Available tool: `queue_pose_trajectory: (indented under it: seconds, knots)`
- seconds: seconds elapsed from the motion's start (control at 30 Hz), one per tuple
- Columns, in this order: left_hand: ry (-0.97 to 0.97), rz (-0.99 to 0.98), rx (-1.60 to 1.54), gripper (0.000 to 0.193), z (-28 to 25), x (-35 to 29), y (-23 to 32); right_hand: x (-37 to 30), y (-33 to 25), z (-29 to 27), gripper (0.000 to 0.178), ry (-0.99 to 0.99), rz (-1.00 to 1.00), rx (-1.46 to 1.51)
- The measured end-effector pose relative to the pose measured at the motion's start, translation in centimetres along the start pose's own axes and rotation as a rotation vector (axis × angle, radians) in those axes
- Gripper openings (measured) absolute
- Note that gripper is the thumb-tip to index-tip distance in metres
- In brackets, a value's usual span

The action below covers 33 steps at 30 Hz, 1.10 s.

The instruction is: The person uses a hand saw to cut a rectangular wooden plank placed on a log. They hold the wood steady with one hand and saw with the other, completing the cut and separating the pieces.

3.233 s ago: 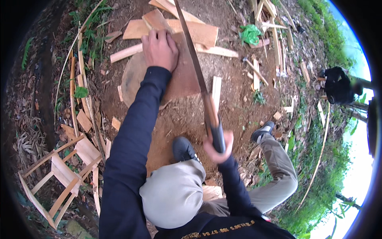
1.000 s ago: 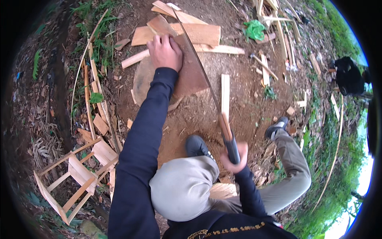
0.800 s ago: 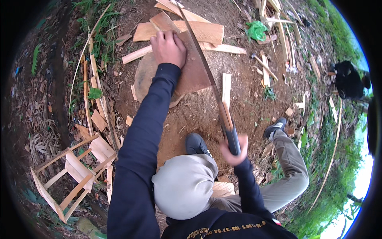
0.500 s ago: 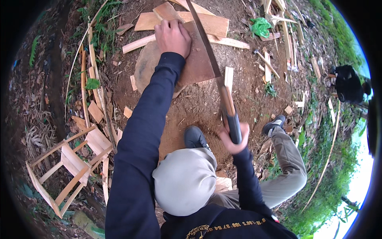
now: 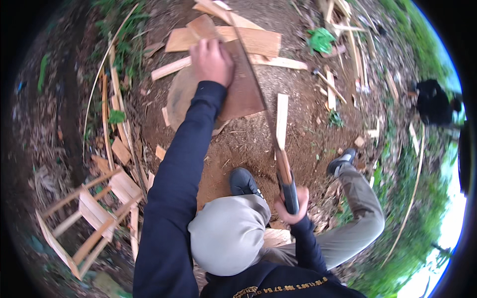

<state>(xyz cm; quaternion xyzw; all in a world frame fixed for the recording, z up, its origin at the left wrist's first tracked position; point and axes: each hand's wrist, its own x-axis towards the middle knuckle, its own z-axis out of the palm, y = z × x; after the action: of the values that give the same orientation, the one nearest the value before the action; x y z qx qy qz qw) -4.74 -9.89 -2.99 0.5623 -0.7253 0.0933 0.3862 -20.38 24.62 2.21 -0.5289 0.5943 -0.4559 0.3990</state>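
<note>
My right hand (image 5: 292, 204) is wrapped round the dark grip of a hand saw (image 5: 288, 180). Its long, thin blade slants up and away to the left, against the right edge of a reddish-brown wooden board (image 5: 245, 94). That board lies on a round tree stump (image 5: 183, 94). Up on the board, my left hand (image 5: 212, 62) bears down with curled fingers and holds it. Part of the board and stump is hidden under my left hand and sleeve.
Light planks (image 5: 258, 41) lie beyond the stump, and a narrow strip (image 5: 281, 119) right of it. A hammer (image 5: 332, 87) and green plastic bag (image 5: 322, 39) lie farther right. A wooden frame (image 5: 97, 211) stands lower left. Another person (image 5: 433, 102) is at the far right.
My right hand has drawn the saw back toward me, so the handle sits lower and the blade has slid along the board's edge. My left hand stays on the board.
</note>
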Motion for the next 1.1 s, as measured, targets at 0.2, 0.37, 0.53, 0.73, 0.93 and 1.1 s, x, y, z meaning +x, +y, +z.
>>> queue_pose_trajectory:
  seconds: [0.2, 0.37, 0.53, 0.73, 0.93, 1.1]
  knots:
    - [-0.048, -0.024, 0.029, 0.018, -0.3, 0.1, 0.2, 5.1, 0.4, 0.9, 0.028, 0.019, 0.052, 0.21]
    - [-0.054, 0.046, 0.063, 0.018, -0.4, 0.7, 0.2, 1.6, 1.0, -1.4, 0.016, -0.082, -0.002, 0.158]
    - [-0.086, 0.019, 0.077, 0.018, 0.1, -0.1, 0.0, 6.2, 2.4, -0.3, 0.024, -0.036, -0.039, 0.259]
    - [-0.05, 0.067, 0.083, 0.018, 0.0, 0.1, -0.7, 3.8, 1.2, -1.4, 0.014, -0.1, 0.005, 0.125]
    - [-0.05, 0.012, 0.068, 0.02, -0.2, 0.2, -0.3, 3.3, 1.4, -2.4, 0.011, -0.074, 0.048, 0.164]
    - [-0.045, 0.029, 0.074, 0.019, -0.1, -0.3, -0.8, 5.0, 1.3, -0.5, 0.015, -0.026, 0.01, 0.165]
